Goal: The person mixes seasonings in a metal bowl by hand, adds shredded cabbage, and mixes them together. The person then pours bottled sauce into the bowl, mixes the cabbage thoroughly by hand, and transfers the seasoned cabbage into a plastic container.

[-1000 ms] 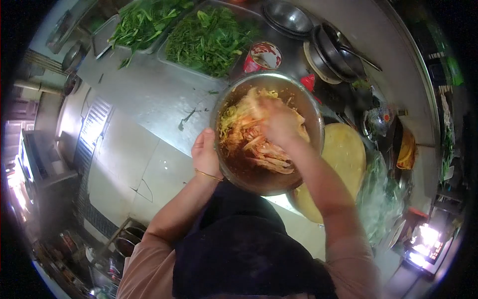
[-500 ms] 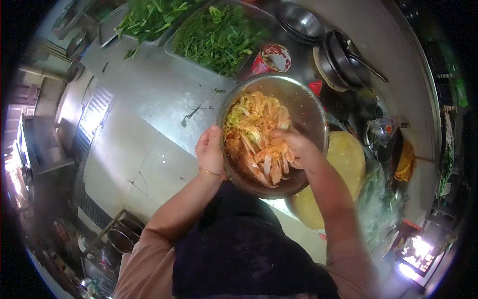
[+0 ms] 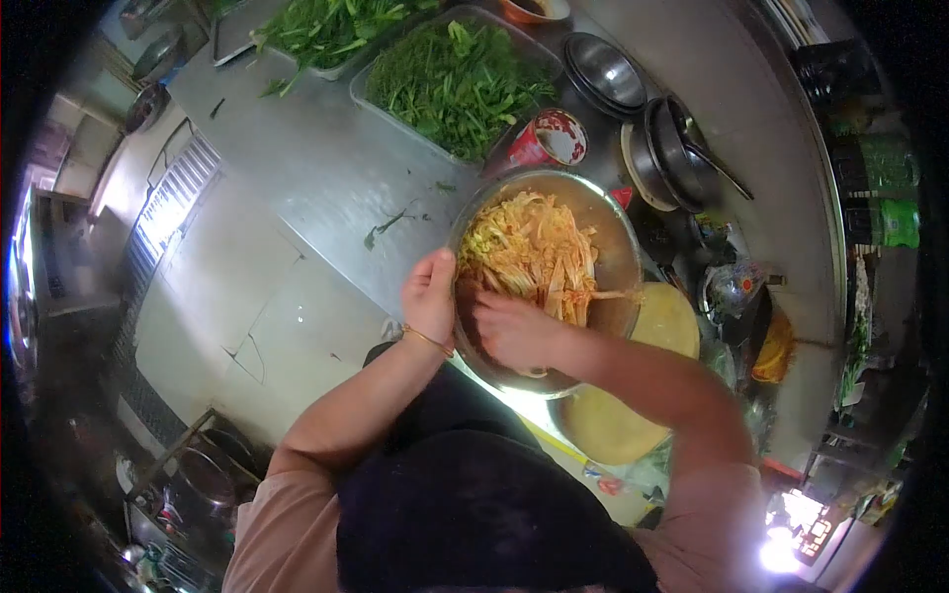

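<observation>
A steel mixing bowl holds cabbage in strips, coated in an orange-red seasoning. My left hand grips the bowl's left rim, its thumb up along the outer edge. Inside the bowl, my right hand reaches across to the lower left, its fingers curled into the cabbage and their tips partly hidden. A long strip of cabbage sticks out toward the right rim. Just behind the bowl stands an opened red can with red paste smeared around its inside.
Tubs of chopped greens stand at the back of the steel counter. Stacked metal bowls and dark pans are at the back right. A round yellowish board lies right of the bowl, beside plastic bags.
My right hand has moved from the right side of the bowl to its lower left, shifting the cabbage. My left hand keeps its hold on the rim. The view has shifted slightly.
</observation>
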Available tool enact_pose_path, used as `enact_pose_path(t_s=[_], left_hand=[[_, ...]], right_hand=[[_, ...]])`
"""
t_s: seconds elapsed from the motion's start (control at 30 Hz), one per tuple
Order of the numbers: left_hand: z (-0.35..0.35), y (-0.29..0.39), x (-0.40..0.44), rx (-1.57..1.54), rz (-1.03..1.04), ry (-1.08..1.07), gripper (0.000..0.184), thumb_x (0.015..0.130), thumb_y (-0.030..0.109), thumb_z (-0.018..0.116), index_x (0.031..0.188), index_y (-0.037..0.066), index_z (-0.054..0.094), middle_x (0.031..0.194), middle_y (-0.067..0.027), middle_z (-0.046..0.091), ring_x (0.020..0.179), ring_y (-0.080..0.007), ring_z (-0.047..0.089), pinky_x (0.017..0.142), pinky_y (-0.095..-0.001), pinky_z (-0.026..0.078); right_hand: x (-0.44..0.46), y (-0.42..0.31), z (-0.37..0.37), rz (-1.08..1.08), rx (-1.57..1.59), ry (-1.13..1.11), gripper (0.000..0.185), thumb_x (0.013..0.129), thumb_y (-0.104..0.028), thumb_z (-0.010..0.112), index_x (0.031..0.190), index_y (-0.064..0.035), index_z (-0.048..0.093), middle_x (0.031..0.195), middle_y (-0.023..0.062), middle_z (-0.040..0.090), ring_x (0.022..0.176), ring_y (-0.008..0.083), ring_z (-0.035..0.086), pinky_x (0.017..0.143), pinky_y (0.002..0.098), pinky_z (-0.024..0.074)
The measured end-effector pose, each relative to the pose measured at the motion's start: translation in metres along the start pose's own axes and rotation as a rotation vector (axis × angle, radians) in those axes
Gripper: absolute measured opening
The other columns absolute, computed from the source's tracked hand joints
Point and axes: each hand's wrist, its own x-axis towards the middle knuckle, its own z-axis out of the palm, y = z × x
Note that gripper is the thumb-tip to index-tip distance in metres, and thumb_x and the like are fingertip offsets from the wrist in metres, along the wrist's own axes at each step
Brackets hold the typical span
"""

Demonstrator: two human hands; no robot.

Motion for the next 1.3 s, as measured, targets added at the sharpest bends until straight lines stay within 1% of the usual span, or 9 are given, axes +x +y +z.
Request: enact_pose_path(t_s=[0.13, 0.2, 0.27, 0.33, 0.63, 0.73, 1.03, 1.2, 1.3], left_hand=[[0.0, 0.001, 0.002, -0.035, -0.019, -0.036, 0.028, 0.096, 0.026, 0.062, 0.11, 0.002, 0.064, 0.1, -0.0037, 0.066, 0.089, -0.0106, 0.059, 0.082, -0.0266, 0.047], [0.001, 0.003, 0.0, -0.006, -0.023, -0.03, 0.029, 0.096, 0.026, 0.062, 0.111, 0.002, 0.063, 0.1, -0.0037, 0.066, 0.09, -0.0107, 0.059, 0.082, -0.0266, 0.047], [0.005, 0.007, -0.001, 0.03, -0.005, -0.016, 0.029, 0.096, 0.026, 0.061, 0.111, 0.001, 0.063, 0.1, -0.0038, 0.067, 0.09, -0.0109, 0.059, 0.082, -0.0265, 0.048], [0.005, 0.006, -0.002, -0.009, -0.008, -0.027, 0.029, 0.096, 0.026, 0.061, 0.111, 0.001, 0.063, 0.101, -0.0041, 0.067, 0.09, -0.0111, 0.059, 0.081, -0.0267, 0.048], [0.012, 0.014, -0.006, -0.004, -0.049, -0.021, 0.027, 0.097, 0.024, 0.06, 0.11, 0.001, 0.063, 0.099, -0.0047, 0.067, 0.088, -0.0118, 0.061, 0.081, -0.0283, 0.05], [0.011, 0.013, -0.006, 0.007, -0.036, -0.017, 0.029, 0.097, 0.025, 0.06, 0.111, 0.0, 0.062, 0.099, -0.0049, 0.067, 0.088, -0.0119, 0.061, 0.081, -0.0284, 0.05], [0.011, 0.014, -0.004, 0.116, -0.049, 0.026, 0.031, 0.097, 0.028, 0.058, 0.109, -0.001, 0.062, 0.1, -0.0063, 0.066, 0.088, -0.0134, 0.061, 0.08, -0.029, 0.05], [0.014, 0.022, -0.005, 0.138, -0.052, 0.01, 0.03, 0.098, 0.028, 0.056, 0.108, 0.0, 0.061, 0.1, -0.0074, 0.066, 0.087, -0.0148, 0.063, 0.078, -0.0297, 0.052], [0.007, 0.009, 0.003, 0.074, -0.034, -0.023, 0.034, 0.098, 0.031, 0.055, 0.112, 0.0, 0.06, 0.101, -0.0088, 0.067, 0.087, -0.0165, 0.065, 0.078, -0.0307, 0.055]], right_hand=[[0.044, 0.017, 0.035, 0.152, -0.239, -0.386, 0.036, 0.081, -0.042, 0.06, 0.091, -0.01, 0.073, 0.105, 0.0053, 0.067, 0.116, 0.0251, 0.05, 0.113, 0.0458, 0.0214], [0.044, 0.027, -0.013, 0.145, -0.344, -0.651, 0.044, 0.089, -0.048, 0.05, 0.089, -0.0096, 0.072, 0.102, 0.0053, 0.067, 0.117, 0.0253, 0.049, 0.113, 0.0519, 0.0178], [0.008, 0.044, -0.025, 0.309, -0.066, -0.466, 0.049, 0.079, -0.055, 0.057, 0.091, -0.0104, 0.073, 0.102, 0.0091, 0.066, 0.12, 0.0298, 0.046, 0.113, 0.0593, 0.0102], [-0.033, 0.055, -0.026, 0.434, 0.136, -0.176, 0.036, 0.07, -0.037, 0.064, 0.093, -0.0105, 0.072, 0.104, 0.0106, 0.064, 0.113, 0.0314, 0.049, 0.112, 0.0545, 0.0205], [-0.118, 0.04, 0.016, 0.769, 0.444, 0.387, 0.057, 0.075, -0.023, 0.063, 0.128, -0.0047, 0.056, 0.141, 0.0192, 0.042, 0.135, 0.042, 0.031, 0.115, 0.0515, 0.0193], [-0.113, 0.032, 0.041, 0.943, 0.738, 0.659, 0.074, 0.076, -0.02, 0.068, 0.143, -0.0076, 0.04, 0.149, 0.0228, 0.032, 0.139, 0.0411, 0.025, 0.115, 0.048, 0.02], [-0.042, 0.013, 0.093, 0.872, 1.839, 0.91, 0.099, 0.076, -0.019, 0.075, 0.153, -0.0123, 0.014, 0.155, 0.0208, 0.018, 0.144, 0.0331, 0.017, 0.117, 0.0427, 0.0158], [-0.077, 0.045, 0.06, 0.868, 1.915, 0.661, 0.099, 0.073, -0.014, 0.079, 0.152, -0.0131, 0.02, 0.15, 0.0189, 0.034, 0.14, 0.033, 0.03, 0.115, 0.0398, 0.0246], [-0.118, 0.049, 0.066, 0.896, 1.459, 0.566, 0.084, 0.076, -0.008, 0.07, 0.149, -0.0101, 0.03, 0.142, 0.0164, 0.045, 0.134, 0.0283, 0.041, 0.11, 0.035, 0.0327]])
